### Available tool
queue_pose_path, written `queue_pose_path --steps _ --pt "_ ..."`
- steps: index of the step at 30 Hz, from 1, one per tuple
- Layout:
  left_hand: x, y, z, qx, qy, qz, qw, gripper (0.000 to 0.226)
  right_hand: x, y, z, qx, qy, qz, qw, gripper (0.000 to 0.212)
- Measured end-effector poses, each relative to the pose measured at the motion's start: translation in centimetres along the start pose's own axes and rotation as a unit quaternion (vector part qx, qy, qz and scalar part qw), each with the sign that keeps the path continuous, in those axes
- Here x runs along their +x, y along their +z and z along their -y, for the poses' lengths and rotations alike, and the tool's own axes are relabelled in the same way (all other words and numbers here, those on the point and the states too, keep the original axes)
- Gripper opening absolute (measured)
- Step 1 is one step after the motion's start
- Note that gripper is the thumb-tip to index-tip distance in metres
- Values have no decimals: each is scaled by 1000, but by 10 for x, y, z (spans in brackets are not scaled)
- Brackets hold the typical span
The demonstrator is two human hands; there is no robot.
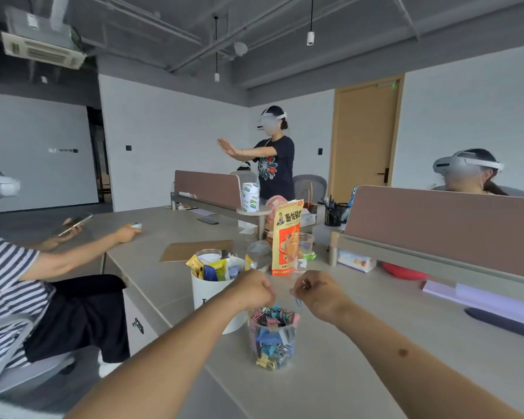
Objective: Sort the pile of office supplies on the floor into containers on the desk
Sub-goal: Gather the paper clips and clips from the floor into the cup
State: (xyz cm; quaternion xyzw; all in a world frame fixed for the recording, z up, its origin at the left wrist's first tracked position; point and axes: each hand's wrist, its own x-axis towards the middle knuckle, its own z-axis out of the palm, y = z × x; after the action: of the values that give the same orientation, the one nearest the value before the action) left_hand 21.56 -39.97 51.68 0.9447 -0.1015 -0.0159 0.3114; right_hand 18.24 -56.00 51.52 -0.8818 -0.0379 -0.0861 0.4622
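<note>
A long grey desk [360, 343] is seen here, with a clear cup [271, 343] stuffed with binder clips [273, 317] parked near the front edge and a white tub [212, 297] of packets set just beside it on the left. Further back an orange snack bag [286, 237] is stood upright, a brown card sheet [194, 251] is laid flat, and a tissue box [356, 260], lilac paper stack [478, 300] and dark wrist rest [502, 323] are spread along the right.
</note>
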Motion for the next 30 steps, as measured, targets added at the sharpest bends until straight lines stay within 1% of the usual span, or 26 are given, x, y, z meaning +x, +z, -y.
queue_pose_path --steps 2,4,7,8,9,11,12,15,20,22,24,25,28,30 --pt "1 1 -1 -5 -2 9 1000 16 4 0 -2 -16 9 11 1000 11" --pt "2 2 -2 -4 -3 15 1000 20 11 2 -1 -40 11 37 998 14" --pt "2 2 -2 -13 -4 23 1000 27 17 7 2 -122 19 65 990 8" --pt "2 1 -2 -19 -3 27 999 29 18 9 2 -126 22 66 990 7" --pt "0 0 -3 -23 1 32 999 33 20 11 1 -111 21 67 991 10" --pt "-2 -2 -4 -29 17 45 998 41 19 13 2 -88 33 66 993 26" --pt "-3 -4 -4 -36 23 53 998 45 19 14 2 -83 41 62 994 29" --pt "-8 -11 0 -46 30 55 997 53 20 17 5 -88 43 59 993 29" --pt "-17 -16 11 -60 32 30 997 56 23 29 14 -111 35 57 991 6" --pt "-20 -15 16 -67 35 18 997 54 23 34 18 -132 20 52 990 16" --pt "-23 -15 20 -68 35 12 997 52 21 37 22 -150 3 59 987 12" --pt "-25 -14 23 -65 34 12 997 52 21 37 22 -152 1 63 986 15" --pt "-30 -15 28 -51 36 11 998 53 20 38 22 -123 14 62 990 25" --pt "-34 -16 31 -53 36 8 998 53 19 37 22 -126 22 66 990 32"
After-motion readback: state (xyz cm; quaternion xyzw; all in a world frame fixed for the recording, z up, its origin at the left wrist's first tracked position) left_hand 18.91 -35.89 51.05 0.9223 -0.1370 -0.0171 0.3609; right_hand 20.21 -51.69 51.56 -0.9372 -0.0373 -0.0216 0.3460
